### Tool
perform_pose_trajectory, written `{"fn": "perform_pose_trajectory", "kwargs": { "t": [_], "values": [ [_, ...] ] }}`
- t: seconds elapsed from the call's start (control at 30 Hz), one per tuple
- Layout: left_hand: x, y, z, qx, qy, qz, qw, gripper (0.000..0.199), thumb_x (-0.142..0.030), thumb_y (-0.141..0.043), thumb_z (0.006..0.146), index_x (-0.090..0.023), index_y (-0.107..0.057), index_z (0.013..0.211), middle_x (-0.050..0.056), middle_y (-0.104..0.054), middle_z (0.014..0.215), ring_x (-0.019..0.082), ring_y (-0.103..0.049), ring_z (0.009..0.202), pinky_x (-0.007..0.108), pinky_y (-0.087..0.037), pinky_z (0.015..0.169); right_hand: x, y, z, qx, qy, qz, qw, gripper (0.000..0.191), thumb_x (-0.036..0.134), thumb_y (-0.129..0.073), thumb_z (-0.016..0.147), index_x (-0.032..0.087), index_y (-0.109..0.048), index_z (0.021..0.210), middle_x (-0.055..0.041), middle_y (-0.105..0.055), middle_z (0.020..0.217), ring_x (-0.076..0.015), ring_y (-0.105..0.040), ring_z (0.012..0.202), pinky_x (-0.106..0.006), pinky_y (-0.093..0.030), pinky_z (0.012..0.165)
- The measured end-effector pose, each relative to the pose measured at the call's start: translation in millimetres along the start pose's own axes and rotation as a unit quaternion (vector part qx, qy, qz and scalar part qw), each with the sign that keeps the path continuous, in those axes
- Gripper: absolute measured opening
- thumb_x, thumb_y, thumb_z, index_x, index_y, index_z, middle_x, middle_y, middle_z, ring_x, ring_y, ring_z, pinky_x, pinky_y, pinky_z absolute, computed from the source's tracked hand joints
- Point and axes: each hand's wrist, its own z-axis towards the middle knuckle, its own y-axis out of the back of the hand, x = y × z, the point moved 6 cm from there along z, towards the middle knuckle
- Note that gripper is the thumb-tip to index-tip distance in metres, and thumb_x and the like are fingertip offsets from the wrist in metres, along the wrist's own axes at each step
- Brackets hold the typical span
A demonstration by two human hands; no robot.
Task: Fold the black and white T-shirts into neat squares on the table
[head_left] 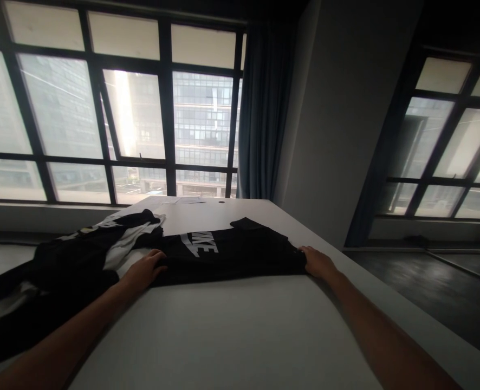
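Observation:
A black T-shirt (248, 252) with a large white and grey NIKE print lies across the table, folded into a long strip with its print turned sideways. A sleeve sticks up at its far edge. My left hand (153, 264) is closed on the left end of the shirt, fingers curled over the fabric. At the opposite end, my right hand (316, 261) grips the corner nearest the table's right side. Its fingertips are partly hidden by the cloth. The fabric between both hands looks fairly flat.
A loose heap of black and white clothes (77, 254) lies left of the shirt, beside my left forearm. Papers (183, 200) rest at the far end of the white table (232, 330). Windows and a blue curtain (260, 119) stand behind; the table's right edge borders the grey floor.

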Motion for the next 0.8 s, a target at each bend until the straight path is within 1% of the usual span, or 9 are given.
{"fn": "perform_pose_trajectory", "kwargs": {
  "t": [0.1, 0.2, 0.33, 0.43, 0.53, 0.6, 0.67, 0.73, 0.8],
  "values": [
    [-7, 11.7, -1, -0.018, -0.034, -0.017, 0.999, 0.023, -0.039, -0.05, 0.082, -0.022, -0.062, 0.091, 0.012, -0.061, 0.128, 0.032, -0.063, 0.108, 0.043, -0.049, 0.092, 23, 4, -1, -0.043, 0.084, 0.038, 0.995, 0.06, 0.006, -0.054, 0.074, 0.021, -0.057, 0.132, -0.0103, -0.058, 0.135, -0.025, -0.056, 0.121, -0.035, -0.04, 0.1],
    [-9, 23.0, -3, -0.005, -0.053, -0.087, 0.995, 0.021, -0.042, -0.053, 0.081, -0.022, -0.057, 0.084, 0.01, -0.066, 0.122, 0.028, -0.064, 0.107, 0.042, -0.048, 0.096, 42, 5, -1, -0.054, 0.14, 0.072, 0.986, 0.036, 0.018, -0.054, 0.083, 0.02, -0.067, 0.117, -0.0096, -0.067, 0.122, -0.0255, -0.058, 0.115, -0.038, -0.037, 0.104],
    [-8, 37.7, -11, 0.069, -0.06, -0.177, 0.98, 0.028, -0.049, -0.059, 0.079, -0.022, -0.056, 0.084, 0.005, -0.072, 0.099, 0.024, -0.066, 0.093, 0.037, -0.053, 0.086, 46, 19, 3, -0.062, 0.113, 0.144, 0.981, 0.028, 0.028, -0.045, 0.09, 0.018, -0.069, 0.099, -0.0106, -0.072, 0.101, -0.0259, -0.064, 0.096, -0.04, -0.044, 0.093],
    [-7, 58.7, -21, 0.077, -0.07, -0.182, 0.978, 0.029, -0.046, -0.063, 0.076, -0.021, -0.061, 0.091, 0.003, -0.07, 0.093, 0.023, -0.065, 0.09, 0.035, -0.054, 0.084, 37, 44, -4, -0.051, 0.108, 0.28, 0.953, 0.032, 0.042, -0.045, 0.09, 0.02, -0.066, 0.1, -0.0078, -0.07, 0.097, -0.0243, -0.063, 0.093, -0.039, -0.047, 0.089],
    [-12, 74.3, -33, 0.105, -0.08, -0.202, 0.97, 0.041, -0.045, -0.068, 0.072, -0.022, -0.064, 0.107, 0.004, -0.069, 0.101, 0.025, -0.063, 0.098, 0.035, -0.052, 0.086, 28, 60, -24, 0.067, 0.115, 0.391, 0.911, 0.049, 0.059, -0.055, 0.082, 0.019, -0.064, 0.107, -0.0075, -0.07, 0.099, -0.0251, -0.063, 0.094, -0.037, -0.05, 0.085],
    [-17, 71.4, -44, 0.18, -0.066, -0.218, 0.957, 0.051, -0.048, -0.073, 0.066, -0.024, -0.066, 0.111, 0.003, -0.069, 0.098, 0.025, -0.064, 0.094, 0.032, -0.054, 0.08, 26, 59, -42, 0.184, 0.116, 0.394, 0.893, 0.058, 0.061, -0.067, 0.072, 0.019, -0.065, 0.111, -0.0078, -0.069, 0.1, -0.0255, -0.063, 0.092, -0.035, -0.05, 0.08],
    [-21, 63.7, -58, 0.251, -0.046, -0.22, 0.942, 0.053, -0.053, -0.075, 0.061, -0.025, -0.071, 0.106, 0.003, -0.069, 0.093, 0.025, -0.065, 0.087, 0.03, -0.054, 0.073, 23, 53, -59, 0.277, 0.115, 0.354, 0.886, 0.056, 0.056, -0.077, 0.062, 0.02, -0.068, 0.103, -0.0053, -0.068, 0.093, -0.023, -0.062, 0.085, -0.031, -0.049, 0.073],
    [-22, 58.9, -68, 0.275, -0.04, -0.206, 0.938, 0.05, -0.056, -0.076, 0.057, -0.026, -0.074, 0.098, 0.002, -0.071, 0.09, 0.026, -0.066, 0.085, 0.03, -0.055, 0.072, 20, 50, -67, 0.312, 0.111, 0.328, 0.885, 0.047, 0.052, -0.081, 0.057, 0.02, -0.068, 0.089, -0.0012, -0.063, 0.081, -0.0185, -0.059, 0.076, -0.028, -0.047, 0.068],
    [-21, 61.2, -71, 0.251, -0.056, -0.174, 0.951, 0.048, -0.058, -0.075, 0.057, -0.026, -0.075, 0.093, 0.002, -0.072, 0.089, 0.026, -0.066, 0.084, 0.031, -0.055, 0.075, 20, 50, -68, 0.309, 0.115, 0.341, 0.88, 0.043, 0.051, -0.081, 0.056, 0.02, -0.065, 0.081, 0.0011, -0.059, 0.075, -0.0159, -0.055, 0.072, -0.027, -0.045, 0.066]
  ]
}}
